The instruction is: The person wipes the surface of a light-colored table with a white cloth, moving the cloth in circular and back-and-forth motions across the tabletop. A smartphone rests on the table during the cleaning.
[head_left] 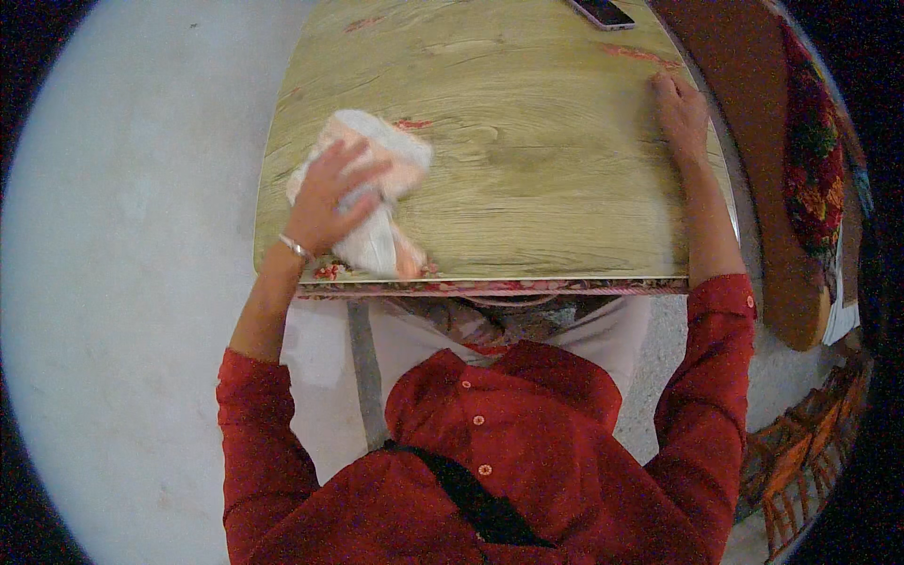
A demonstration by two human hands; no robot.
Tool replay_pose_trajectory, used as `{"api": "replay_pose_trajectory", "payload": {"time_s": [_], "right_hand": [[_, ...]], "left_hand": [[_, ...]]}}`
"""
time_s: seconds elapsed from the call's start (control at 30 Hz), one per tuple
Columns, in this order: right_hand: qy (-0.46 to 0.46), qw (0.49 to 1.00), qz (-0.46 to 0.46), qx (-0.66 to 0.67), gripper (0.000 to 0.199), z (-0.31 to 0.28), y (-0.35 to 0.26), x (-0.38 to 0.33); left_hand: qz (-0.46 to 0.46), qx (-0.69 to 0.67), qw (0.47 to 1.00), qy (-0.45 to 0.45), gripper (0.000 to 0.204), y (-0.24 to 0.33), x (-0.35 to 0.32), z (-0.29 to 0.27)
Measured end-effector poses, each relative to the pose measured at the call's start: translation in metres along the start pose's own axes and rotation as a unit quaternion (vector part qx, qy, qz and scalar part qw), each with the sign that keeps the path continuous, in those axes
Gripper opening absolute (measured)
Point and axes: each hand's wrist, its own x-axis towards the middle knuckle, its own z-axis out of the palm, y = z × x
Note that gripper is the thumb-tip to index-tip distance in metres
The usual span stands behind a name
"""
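Observation:
My left hand (337, 200) lies spread and slightly blurred on a white and peach cloth (400, 151), which is bunched on the left part of the wood-patterned table (546, 179). Its fingers are apart, pressing on the cloth rather than wrapped around it. A light band circles that wrist. Over at the table's right edge, my right hand (682, 111) rests on the surface with the fingers curled in. Nothing shows in that hand.
A phone (603, 12) lies at the table's far edge. On the right stand a brown piece of furniture (753, 113) and a colourful patterned textile (817, 169). Brown wooden rails (800, 452) are at lower right. Pale floor (141, 282) extends to the left.

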Motion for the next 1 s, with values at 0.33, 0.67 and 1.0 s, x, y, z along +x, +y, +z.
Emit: {"api": "replay_pose_trajectory", "payload": {"time_s": [0.33, 0.67, 1.0], "right_hand": [[0.017, 0.997, -0.062, 0.037, 0.041, 0.002, -0.003, 0.004], [0.022, 0.997, -0.064, 0.021, 0.039, 0.002, 0.016, 0.010], [-0.031, 0.999, -0.013, 0.034, 0.041, 0.002, 0.003, 0.007]], "left_hand": [[-0.078, 0.018, 0.997, 0.002, 0.039, -0.024, -0.065, -0.035], [0.217, -0.642, 0.736, 0.003, 0.026, 0.184, 0.037, -0.086], [0.345, -0.856, 0.375, -0.084, 0.027, 0.261, 0.035, -0.084]]}}
